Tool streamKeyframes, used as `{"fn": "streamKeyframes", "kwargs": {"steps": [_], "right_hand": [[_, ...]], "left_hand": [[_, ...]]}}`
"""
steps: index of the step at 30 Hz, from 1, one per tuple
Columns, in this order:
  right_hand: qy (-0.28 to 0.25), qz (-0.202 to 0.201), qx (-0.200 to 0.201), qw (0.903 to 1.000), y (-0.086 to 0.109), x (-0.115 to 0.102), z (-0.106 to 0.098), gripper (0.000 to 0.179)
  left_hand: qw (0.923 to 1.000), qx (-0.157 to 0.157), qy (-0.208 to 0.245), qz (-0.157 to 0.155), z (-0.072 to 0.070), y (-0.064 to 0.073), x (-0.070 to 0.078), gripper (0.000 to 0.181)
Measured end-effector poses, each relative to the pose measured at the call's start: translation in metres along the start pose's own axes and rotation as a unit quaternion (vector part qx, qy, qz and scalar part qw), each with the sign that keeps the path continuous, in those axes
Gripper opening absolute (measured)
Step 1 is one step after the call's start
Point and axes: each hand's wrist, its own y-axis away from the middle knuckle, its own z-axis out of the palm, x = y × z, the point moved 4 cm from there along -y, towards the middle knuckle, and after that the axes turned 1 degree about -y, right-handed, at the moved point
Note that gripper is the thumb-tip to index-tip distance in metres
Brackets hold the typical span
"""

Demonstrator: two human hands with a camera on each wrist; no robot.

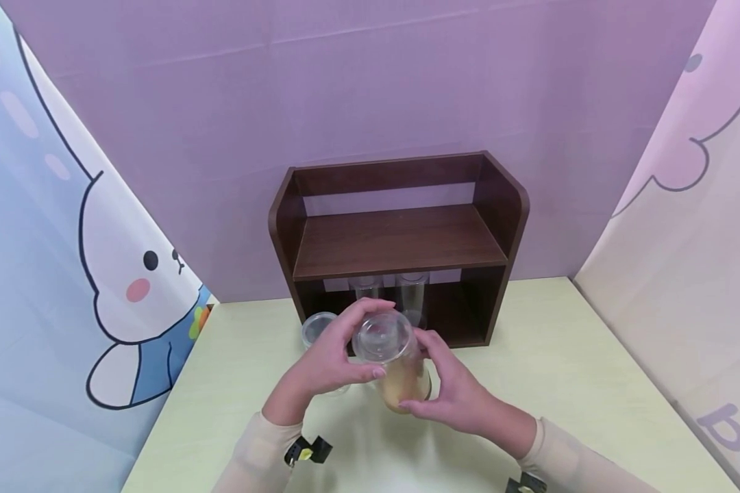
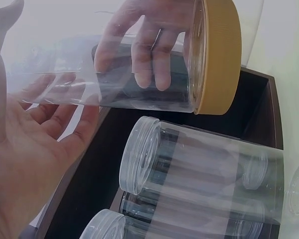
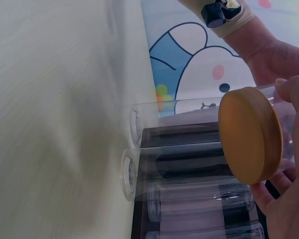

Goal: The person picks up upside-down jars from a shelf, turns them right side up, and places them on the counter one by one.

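Both hands hold a clear plastic jar (image 1: 382, 337) with an orange-yellow screw lid (image 3: 246, 137). In the head view the jar is turned over and tilted, its clear base towards the camera and its lid lowest. My left hand (image 1: 336, 350) grips it near the base, thumb on the near side and fingers round the far side. My right hand (image 1: 453, 389) grips the lower part near the lid, thumb in front. Through the clear wall in the left wrist view, right-hand fingers (image 2: 162, 59) show behind the jar. Nothing shows inside it.
A dark brown two-tier shelf (image 1: 401, 239) stands on the pale table (image 1: 234, 383) against a purple curtain. Clear jars (image 1: 413, 301) stand on its lower level. Another clear jar (image 1: 318, 330) stands before its left side, partly behind my left hand. Printed cloths hang on both sides.
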Motion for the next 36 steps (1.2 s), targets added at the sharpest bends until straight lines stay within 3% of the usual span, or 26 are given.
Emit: {"fn": "streamKeyframes", "kwargs": {"steps": [15, 24, 32, 36], "right_hand": [[-0.002, -0.021, -0.003, 0.9998, 0.0, 0.001, -0.01, 0.107], [-0.034, -0.075, -0.005, 0.9966, -0.005, -0.002, -0.024, 0.096], [-0.029, -0.051, -0.027, 0.9979, -0.01, -0.007, -0.038, 0.089], [-0.026, -0.061, -0.034, 0.9972, -0.012, -0.006, -0.043, 0.089]], "left_hand": [[0.9996, 0.011, -0.022, -0.012, -0.009, 0.008, -0.002, 0.088], [0.9995, 0.016, -0.022, -0.016, -0.019, 0.018, -0.005, 0.087], [0.9984, 0.017, -0.041, -0.035, -0.023, 0.024, -0.007, 0.089], [0.9988, 0.016, -0.032, -0.033, -0.022, 0.027, -0.01, 0.089]]}}
